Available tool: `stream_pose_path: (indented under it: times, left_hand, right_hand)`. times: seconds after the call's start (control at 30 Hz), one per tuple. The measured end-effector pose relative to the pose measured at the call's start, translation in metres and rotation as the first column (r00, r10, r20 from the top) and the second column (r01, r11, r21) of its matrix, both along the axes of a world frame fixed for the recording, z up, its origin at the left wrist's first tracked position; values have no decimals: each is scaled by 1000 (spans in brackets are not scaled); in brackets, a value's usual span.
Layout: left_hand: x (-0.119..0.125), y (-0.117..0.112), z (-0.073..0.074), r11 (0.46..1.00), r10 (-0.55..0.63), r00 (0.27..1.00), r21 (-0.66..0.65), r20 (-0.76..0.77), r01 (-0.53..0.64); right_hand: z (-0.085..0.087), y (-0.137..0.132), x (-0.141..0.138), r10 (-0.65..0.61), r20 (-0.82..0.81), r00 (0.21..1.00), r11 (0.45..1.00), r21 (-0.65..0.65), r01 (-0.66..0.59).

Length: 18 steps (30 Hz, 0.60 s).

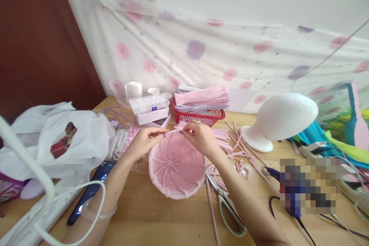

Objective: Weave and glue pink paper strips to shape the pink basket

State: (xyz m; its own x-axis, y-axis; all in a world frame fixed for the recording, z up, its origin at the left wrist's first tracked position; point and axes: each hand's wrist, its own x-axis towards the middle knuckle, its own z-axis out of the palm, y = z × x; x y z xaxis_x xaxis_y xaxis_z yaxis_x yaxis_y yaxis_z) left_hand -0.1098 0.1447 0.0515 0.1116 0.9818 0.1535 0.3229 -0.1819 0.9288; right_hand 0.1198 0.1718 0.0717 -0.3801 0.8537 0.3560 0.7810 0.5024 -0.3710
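Observation:
A round pink bowl-shaped piece (178, 161), with ribs running out from a central hub, is held up over the table. It looks made of pipe cleaners. My left hand (147, 140) is closed at its upper left rim, thumb and fingertips on the edge. At the upper right rim, my right hand (200, 136) pinches the edge between thumb and forefinger. Whether a separate strip lies in that pinch is too small to tell. Scissors (226, 203) lie below my right wrist, beside a loose pink pipe cleaner (212, 211).
Bundled pink pipe cleaners (201, 98) fill a red basket (198, 118) at the back. A white foam head (284, 117) stands right, near a blue-handled corded tool (272, 173). Left are a clear bead box (148, 103), a phone (92, 192), white bags (86, 134) and a white cable (100, 203).

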Motion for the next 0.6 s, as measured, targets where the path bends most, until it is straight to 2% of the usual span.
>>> stream_pose_path:
  times: [0.33,0.6]
  left_hand:
    - [-2,1,-3,998,32,998,50,-51,-29]
    - [0,-7,-5,993,79,995,89,-59,-73]
  right_hand:
    - [-13,1,-2,-15,-66,998,1000,25,17]
    - [-12,-2,-5,-4,-81,997,1000,28,7]
